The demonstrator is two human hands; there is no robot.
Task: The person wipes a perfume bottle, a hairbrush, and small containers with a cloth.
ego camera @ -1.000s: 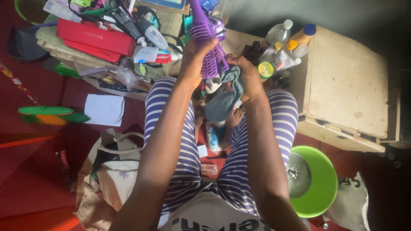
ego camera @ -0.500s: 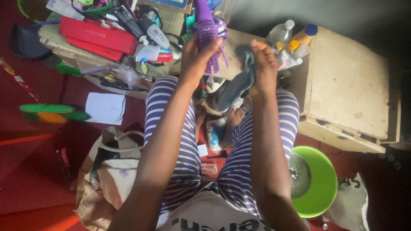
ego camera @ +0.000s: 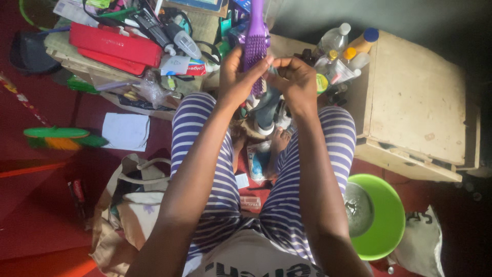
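My left hand (ego camera: 237, 77) grips a purple hairbrush (ego camera: 254, 43) by its lower end, holding it upright above my knees. My right hand (ego camera: 294, 79) is closed on a blue-grey cloth (ego camera: 267, 109) that hangs down below it, and its fingertips press against the side of the brush's bristles. Both hands meet over my striped purple-and-white trousers (ego camera: 205, 154).
A cluttered table holds a red case (ego camera: 115, 43), a toothpaste tube (ego camera: 195, 66) and bottles (ego camera: 335, 38). A wooden box (ego camera: 415, 102) stands at right, a green basin (ego camera: 379, 215) of water below it. A cloth bag (ego camera: 128, 205), white paper (ego camera: 125, 131) and a green-handled brush (ego camera: 56, 136) lie on the red floor.
My right hand came back from the right with the cloth and closed against the brush's bristles. The brush turned more upright in my left hand.
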